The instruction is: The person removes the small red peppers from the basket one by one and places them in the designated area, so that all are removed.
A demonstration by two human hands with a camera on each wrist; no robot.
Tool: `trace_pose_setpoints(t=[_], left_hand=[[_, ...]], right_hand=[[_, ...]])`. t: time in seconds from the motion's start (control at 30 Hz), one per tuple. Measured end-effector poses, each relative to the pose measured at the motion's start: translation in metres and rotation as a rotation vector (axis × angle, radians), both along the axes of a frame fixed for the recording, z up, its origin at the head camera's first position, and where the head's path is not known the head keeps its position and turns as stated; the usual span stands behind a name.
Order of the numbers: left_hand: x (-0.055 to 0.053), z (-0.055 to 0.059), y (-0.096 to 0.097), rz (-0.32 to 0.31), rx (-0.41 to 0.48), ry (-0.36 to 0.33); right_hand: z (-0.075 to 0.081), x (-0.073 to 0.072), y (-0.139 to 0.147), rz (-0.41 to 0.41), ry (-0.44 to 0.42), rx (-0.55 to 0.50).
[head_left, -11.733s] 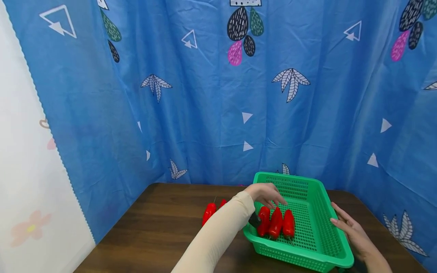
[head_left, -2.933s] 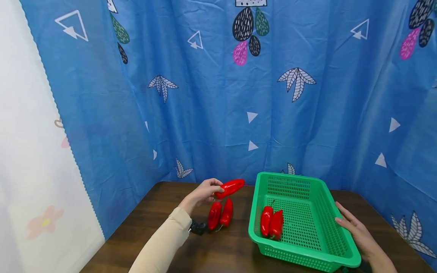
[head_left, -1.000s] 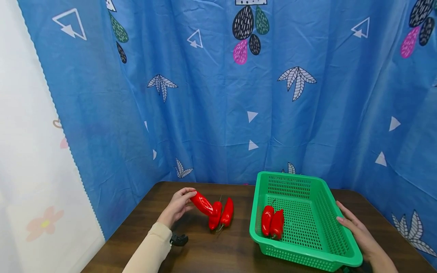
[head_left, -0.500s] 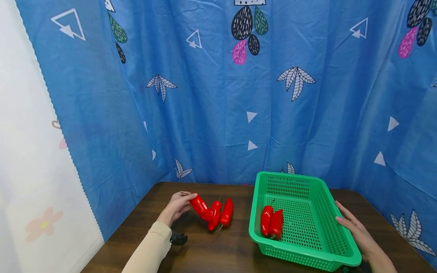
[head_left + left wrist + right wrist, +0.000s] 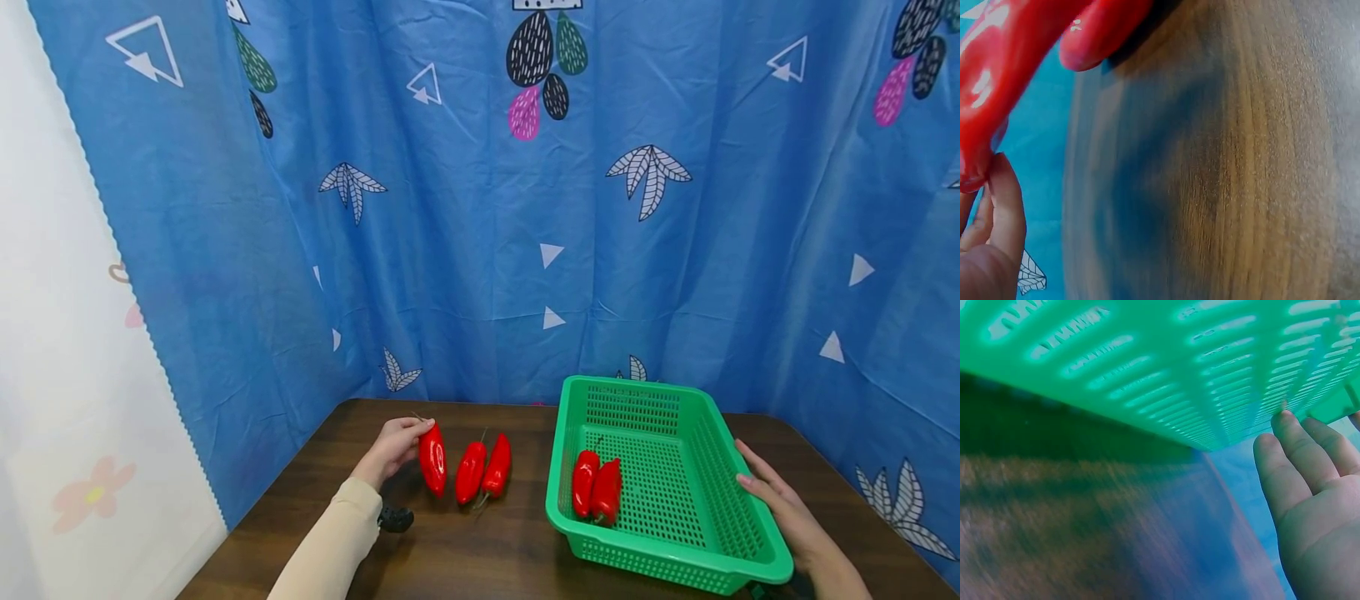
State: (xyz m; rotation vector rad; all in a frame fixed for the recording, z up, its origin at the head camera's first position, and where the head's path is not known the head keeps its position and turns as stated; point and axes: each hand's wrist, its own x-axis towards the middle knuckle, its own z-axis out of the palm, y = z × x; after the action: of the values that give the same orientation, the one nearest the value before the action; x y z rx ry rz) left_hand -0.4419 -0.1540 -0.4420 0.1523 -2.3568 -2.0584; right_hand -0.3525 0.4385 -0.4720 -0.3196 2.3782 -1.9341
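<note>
My left hand pinches one end of a red pepper at the left of the table. That pepper hangs nearly upright, tip down; whether it touches the tabletop I cannot tell. In the left wrist view, fingertips meet its end. Just right of it, two more red peppers lie side by side. A green plastic basket stands on the right, with two red peppers along its left side. My right hand touches the basket's right side with extended fingers.
The dark wooden table ends at the back against a blue patterned curtain. A white cloth with faint flowers hangs at the left. A black device sits by my left wrist.
A third pepper left the basket in my left hand and came over to the left of the table. In the last second it swung from slanting to nearly upright. My right hand stayed at the basket.
</note>
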Motion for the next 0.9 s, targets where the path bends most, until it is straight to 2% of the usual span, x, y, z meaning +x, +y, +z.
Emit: trace_pose_setpoints(t=[0.23, 0.4, 0.57, 0.73, 0.9], left_hand=[[-0.009, -0.008, 0.010, -0.073, -0.268, -0.040], [-0.014, -0.014, 0.013, -0.052, -0.375, -0.081], [-0.017, -0.020, 0.016, -0.039, -0.412, -0.089], [-0.020, -0.020, 0.021, -0.027, -0.403, -0.059], [-0.022, -0.021, 0.025, -0.012, -0.404, -0.078]], right_hand=[[-0.002, 0.001, 0.001, -0.001, -0.014, 0.009], [-0.001, 0.001, -0.002, -0.014, -0.030, 0.021], [0.001, 0.002, -0.004, -0.001, -0.018, -0.016], [0.002, 0.002, -0.002, -0.001, 0.013, -0.012], [0.003, 0.001, -0.002, -0.002, 0.010, -0.009]])
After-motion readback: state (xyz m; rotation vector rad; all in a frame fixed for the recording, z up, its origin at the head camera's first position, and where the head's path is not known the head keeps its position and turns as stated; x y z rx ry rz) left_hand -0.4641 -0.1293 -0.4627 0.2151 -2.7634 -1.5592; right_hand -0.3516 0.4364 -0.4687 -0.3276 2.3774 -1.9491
